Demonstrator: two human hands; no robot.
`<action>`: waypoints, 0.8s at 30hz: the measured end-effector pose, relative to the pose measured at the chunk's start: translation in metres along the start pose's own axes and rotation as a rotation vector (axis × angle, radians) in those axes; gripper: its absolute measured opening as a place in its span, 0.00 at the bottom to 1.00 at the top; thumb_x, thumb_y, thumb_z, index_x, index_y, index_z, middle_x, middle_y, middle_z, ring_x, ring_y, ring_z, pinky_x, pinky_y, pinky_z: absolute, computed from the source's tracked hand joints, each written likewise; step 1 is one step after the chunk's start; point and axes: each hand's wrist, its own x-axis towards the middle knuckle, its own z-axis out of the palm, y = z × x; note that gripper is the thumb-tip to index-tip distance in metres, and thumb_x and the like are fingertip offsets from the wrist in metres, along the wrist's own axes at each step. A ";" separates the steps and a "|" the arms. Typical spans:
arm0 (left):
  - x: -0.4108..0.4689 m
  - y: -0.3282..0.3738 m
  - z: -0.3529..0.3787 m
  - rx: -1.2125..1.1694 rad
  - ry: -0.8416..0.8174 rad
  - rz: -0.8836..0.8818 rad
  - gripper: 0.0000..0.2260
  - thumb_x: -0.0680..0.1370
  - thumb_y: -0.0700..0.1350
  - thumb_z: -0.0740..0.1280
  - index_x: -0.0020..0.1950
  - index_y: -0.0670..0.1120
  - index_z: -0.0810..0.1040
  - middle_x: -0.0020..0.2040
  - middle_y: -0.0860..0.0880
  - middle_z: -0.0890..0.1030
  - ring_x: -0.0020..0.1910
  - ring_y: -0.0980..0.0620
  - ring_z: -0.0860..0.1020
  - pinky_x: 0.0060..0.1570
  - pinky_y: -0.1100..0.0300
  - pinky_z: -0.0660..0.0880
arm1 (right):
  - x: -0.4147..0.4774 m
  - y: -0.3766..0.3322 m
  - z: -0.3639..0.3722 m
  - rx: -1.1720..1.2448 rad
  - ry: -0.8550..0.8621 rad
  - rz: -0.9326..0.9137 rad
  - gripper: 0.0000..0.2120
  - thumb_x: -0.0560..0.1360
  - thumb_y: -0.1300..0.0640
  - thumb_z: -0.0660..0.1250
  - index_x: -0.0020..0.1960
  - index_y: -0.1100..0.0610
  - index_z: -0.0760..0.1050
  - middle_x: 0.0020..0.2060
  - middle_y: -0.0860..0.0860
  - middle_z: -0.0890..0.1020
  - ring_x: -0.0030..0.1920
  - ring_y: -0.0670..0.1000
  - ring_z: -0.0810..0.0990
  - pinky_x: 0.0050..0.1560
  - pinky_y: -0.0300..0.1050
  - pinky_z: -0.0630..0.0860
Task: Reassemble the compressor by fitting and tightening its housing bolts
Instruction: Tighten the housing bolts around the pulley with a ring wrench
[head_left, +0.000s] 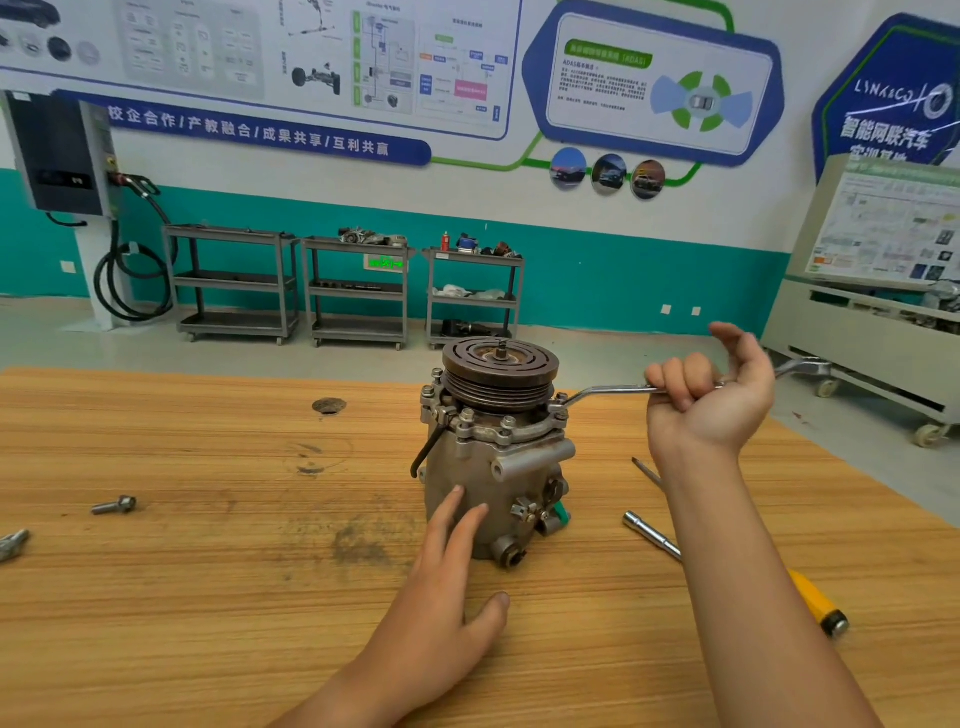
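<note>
- On the blue banner (249, 132) along the wall we read "校企合作/产教融合/成果共享/互利共赢";
- on the white panel (660, 119) in its blue frame, we make out "(ADAS)" closing the green heading (608, 54), and "ADAS" opening the line beneath; the small print defeats us;
- on the blue panel (893, 104) at far right we read "LYNK&CO", with "智能网联汽车" under it;
- the sloped board (883, 228) below carries print too blurred for us.
</note>
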 end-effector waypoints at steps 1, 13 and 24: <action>0.000 0.000 0.000 -0.003 -0.001 0.000 0.33 0.77 0.54 0.63 0.74 0.61 0.45 0.60 0.79 0.28 0.68 0.69 0.45 0.69 0.65 0.54 | 0.004 -0.003 0.000 0.033 0.027 -0.015 0.15 0.80 0.57 0.49 0.39 0.56 0.70 0.17 0.46 0.56 0.19 0.45 0.53 0.24 0.36 0.56; -0.001 0.000 0.000 -0.007 0.006 0.008 0.33 0.78 0.53 0.63 0.74 0.61 0.45 0.62 0.77 0.28 0.69 0.68 0.44 0.71 0.63 0.55 | 0.015 0.005 -0.020 0.091 0.105 0.085 0.13 0.79 0.57 0.50 0.39 0.56 0.68 0.17 0.46 0.56 0.19 0.45 0.53 0.25 0.35 0.55; 0.001 0.000 0.001 -0.021 0.007 0.011 0.31 0.78 0.56 0.61 0.73 0.63 0.44 0.60 0.78 0.28 0.66 0.71 0.43 0.67 0.68 0.52 | 0.022 -0.002 -0.022 0.017 0.006 0.135 0.14 0.79 0.56 0.51 0.38 0.56 0.70 0.16 0.46 0.56 0.18 0.45 0.54 0.24 0.33 0.57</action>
